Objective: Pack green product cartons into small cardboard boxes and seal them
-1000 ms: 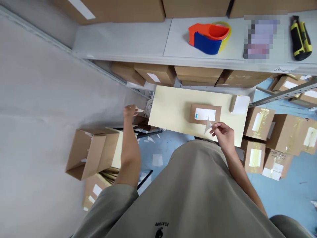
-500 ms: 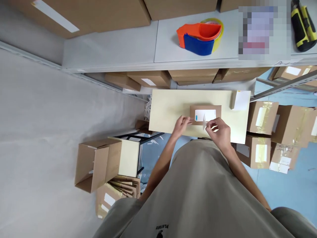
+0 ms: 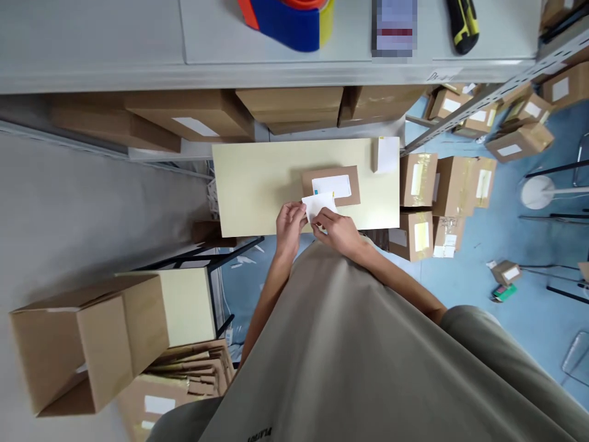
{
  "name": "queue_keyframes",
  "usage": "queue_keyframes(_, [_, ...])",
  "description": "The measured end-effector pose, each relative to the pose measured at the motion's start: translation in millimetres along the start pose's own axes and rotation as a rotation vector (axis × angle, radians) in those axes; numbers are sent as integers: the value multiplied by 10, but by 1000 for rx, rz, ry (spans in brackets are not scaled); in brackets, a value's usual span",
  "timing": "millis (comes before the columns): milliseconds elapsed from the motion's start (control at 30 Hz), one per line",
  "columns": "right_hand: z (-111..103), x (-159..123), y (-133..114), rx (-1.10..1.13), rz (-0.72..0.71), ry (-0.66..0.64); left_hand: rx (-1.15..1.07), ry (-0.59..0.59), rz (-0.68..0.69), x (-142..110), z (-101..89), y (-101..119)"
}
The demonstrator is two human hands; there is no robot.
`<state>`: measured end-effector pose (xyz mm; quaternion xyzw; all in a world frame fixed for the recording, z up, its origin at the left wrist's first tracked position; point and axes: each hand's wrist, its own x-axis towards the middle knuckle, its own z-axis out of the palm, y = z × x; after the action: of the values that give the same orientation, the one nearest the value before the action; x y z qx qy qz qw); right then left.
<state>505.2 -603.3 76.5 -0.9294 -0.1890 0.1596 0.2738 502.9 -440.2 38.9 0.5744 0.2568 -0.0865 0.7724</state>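
Note:
A small white label (image 3: pixel 317 202) is held up between my two hands, in front of a brown cardboard box (image 3: pixel 354 183). My left hand (image 3: pixel 289 228) pinches the label at its left edge. The fingers of my right hand (image 3: pixel 339 233) are closed on its lower right part. The box lies on a pale yellow table (image 3: pixel 257 184), with a white shipping label (image 3: pixel 332 185) stuck on its top. The held label covers the box's lower left corner from view.
A white stack of labels (image 3: pixel 388 155) stands at the table's right end. Above, a grey shelf (image 3: pixel 221 37) carries a tape dispenser (image 3: pixel 289 24) and a utility knife (image 3: pixel 464 27). Taped boxes (image 3: pixel 416 178) are piled to the right. An open carton (image 3: pixel 105 331) sits at lower left.
My left hand has come to the label and now grips it together with my right hand; before, only the right hand held it. The view has shifted right.

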Motion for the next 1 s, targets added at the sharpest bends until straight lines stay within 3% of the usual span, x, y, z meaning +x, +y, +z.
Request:
queue_keyframes(133, [10, -57, 11, -12, 19, -83, -16, 46, 24, -65, 18, -86])
queue_keyframes(233, [-7, -96, 101, 100, 4, -118, -7, 113, 48, -76, -29, -117])
queue_keyframes(300, [-32, -109, 218, 237, 43, -32, 27, 115, 57, -92, -82, -104])
queue_keyframes(400, [-58, -85, 459, 439, 209, 218, 72, 90, 68, -135, -161, -54])
queue_keyframes(467, [-47, -42, 621, 557, 314, 298, 83, 75, 68, -162, -196, -27])
queue_keyframes(733, [81, 47, 921, 879, 451, 203, -49, 35, 58, -171, -206, -104])
queue_keyframes(900, [-1, -33, 909, 850, 438, 188, -53, 35, 64, -134, -204, -252])
queue_keyframes(1000, [-88, -151, 717, 677, 304, 226, -18, 73, 54, -78, -180, -406])
